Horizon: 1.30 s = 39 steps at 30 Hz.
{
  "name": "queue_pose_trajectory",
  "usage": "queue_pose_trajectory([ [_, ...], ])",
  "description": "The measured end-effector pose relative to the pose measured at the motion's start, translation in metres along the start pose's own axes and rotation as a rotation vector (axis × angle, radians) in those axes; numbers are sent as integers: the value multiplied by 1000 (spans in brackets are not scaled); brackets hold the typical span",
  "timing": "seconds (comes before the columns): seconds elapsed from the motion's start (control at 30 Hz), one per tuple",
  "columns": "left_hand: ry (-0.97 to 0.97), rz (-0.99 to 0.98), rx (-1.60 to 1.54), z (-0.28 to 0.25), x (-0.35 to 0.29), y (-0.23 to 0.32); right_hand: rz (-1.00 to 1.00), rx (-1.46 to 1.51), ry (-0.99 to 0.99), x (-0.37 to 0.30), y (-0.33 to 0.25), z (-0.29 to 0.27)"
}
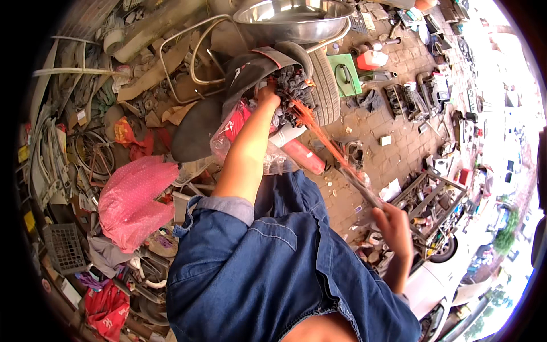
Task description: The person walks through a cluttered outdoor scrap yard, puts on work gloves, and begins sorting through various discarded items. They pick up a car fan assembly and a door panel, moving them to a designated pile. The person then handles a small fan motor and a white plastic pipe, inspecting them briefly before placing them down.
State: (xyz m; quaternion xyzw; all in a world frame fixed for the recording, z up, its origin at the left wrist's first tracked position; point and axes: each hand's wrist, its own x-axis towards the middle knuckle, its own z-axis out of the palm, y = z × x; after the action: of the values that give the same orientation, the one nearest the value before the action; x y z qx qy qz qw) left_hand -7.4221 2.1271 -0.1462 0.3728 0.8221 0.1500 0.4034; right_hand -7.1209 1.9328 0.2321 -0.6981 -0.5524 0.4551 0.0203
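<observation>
**Right hand clamped on a stick, left hand at a dark bundle**

The right hand is wrapped around the lower end of the stick, which slants away from it, up and to the left. Farther along, orange strands cover the stick and lead up to the dark bundle, well apart from the right hand. The left hand is right against the left side of that bundle; its fingers are mostly hidden, so I cannot tell whether they are closed on it.

Just below the left hand and beside the left forearm is a clear plastic bag with something red inside. A red cylinder lies under the orange strands' left side. A tyre stands just right of the bundle, and a shiny metal basin is above it.

Farther right, a green board lies on brick paving, and a metal frame full of odds and ends is beyond the right hand. Well to the left are a pink bubble-wrap bundle, a black crate and a bicycle wheel.
</observation>
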Motion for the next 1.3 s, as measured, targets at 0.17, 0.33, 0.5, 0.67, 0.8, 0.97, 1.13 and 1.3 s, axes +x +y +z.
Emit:
queue_pose_trajectory([
  [0.17, -63, -23, -33, -3, 53, -49, -120, -238, 38, -25, -21, -61],
  [0.33, -44, 25, -1, 5, 37, -33, -153, -379, 291, -96, -11, -117],
  [0.5, -61, 106, 206, 8, 108, -81, 87, -569, 741, -210, 89, -277],
  [0.67, -235, 310, 501, -15, 78, -25, 48, -751, 937, -257, 214, -353],
  [0.8, -232, 523, 616, -52, 24, 2, 203, -285, 660, -15, 289, -186],
  [0.97, -349, 644, 10, -121, -26, 7, -52, 16, 294, 185, 201, 31],
  [1.13, -135, 317, -970, -176, -90, 16, -567, 47, 264, 234, 43, 116],
  [1.3, -245, 63, -1652, -201, -141, -11, -564, 624, -256, 223, -63, 184],
])
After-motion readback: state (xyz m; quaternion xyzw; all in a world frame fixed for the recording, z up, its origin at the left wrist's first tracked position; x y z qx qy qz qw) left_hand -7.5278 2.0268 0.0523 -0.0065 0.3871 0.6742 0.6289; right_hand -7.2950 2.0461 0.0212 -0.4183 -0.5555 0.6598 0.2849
